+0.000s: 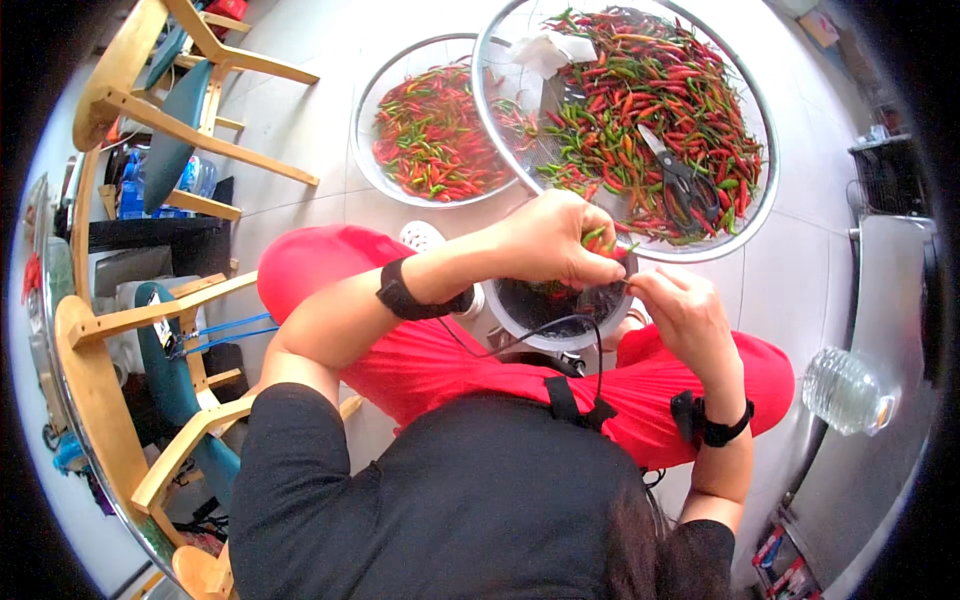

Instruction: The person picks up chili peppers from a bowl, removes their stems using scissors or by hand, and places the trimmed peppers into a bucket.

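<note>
My left hand (560, 240) is closed around a few red and green chili peppers (600, 243), whose tips poke out past the thumb and fingers. Close beside it, my right hand (688, 312) pinches what looks like a thin chili pepper stem between thumb and fingertips, almost touching the left fingertips. Both hands hover over a pale-rimmed bin (508, 318) with a dark inside, partly hidden by them. Just beyond, a large round mesh tray (768, 190) holds a heap of red and green chili peppers (650, 110). Black-handled scissors (686, 185) lie on that heap.
A second round mesh tray (362, 150) of chili peppers (440, 135) sits at the far left, partly under the big one. White paper (550, 52) rests in the big tray. Wooden chairs (190, 140) line the left. A clear plastic bottle (848, 392) is at the right.
</note>
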Demonstrator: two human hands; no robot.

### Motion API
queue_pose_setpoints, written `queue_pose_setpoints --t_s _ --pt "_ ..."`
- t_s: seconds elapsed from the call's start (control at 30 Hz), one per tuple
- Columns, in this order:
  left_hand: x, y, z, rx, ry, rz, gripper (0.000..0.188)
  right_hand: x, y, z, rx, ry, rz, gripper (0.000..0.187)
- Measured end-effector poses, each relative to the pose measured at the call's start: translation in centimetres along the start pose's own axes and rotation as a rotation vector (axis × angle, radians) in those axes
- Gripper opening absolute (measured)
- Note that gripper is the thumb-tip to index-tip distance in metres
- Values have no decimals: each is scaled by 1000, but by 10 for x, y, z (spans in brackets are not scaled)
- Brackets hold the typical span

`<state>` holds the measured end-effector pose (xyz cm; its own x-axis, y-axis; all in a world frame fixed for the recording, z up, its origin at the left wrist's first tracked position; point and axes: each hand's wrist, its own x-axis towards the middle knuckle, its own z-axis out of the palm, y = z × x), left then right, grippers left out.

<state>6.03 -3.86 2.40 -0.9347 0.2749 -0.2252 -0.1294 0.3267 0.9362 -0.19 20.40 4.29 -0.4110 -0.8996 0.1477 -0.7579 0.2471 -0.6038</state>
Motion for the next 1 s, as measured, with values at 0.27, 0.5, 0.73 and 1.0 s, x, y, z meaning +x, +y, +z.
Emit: queue_pose_setpoints --t_s 0.27,0.5,0.73,1.0 --pt "-26 59 -17 58 10 -38 28 3 -17 -29 11 -22 -30 19" --pt "-57 50 -129 93 392 -220 44 -29 24 -60 -57 368 265 10" --pt "-107 -36 -201 435 771 -388 104 -9 14 -34 -66 375 204 15" --pt "-298 35 -198 177 1173 -219 49 -44 47 -31 -51 392 342 22"
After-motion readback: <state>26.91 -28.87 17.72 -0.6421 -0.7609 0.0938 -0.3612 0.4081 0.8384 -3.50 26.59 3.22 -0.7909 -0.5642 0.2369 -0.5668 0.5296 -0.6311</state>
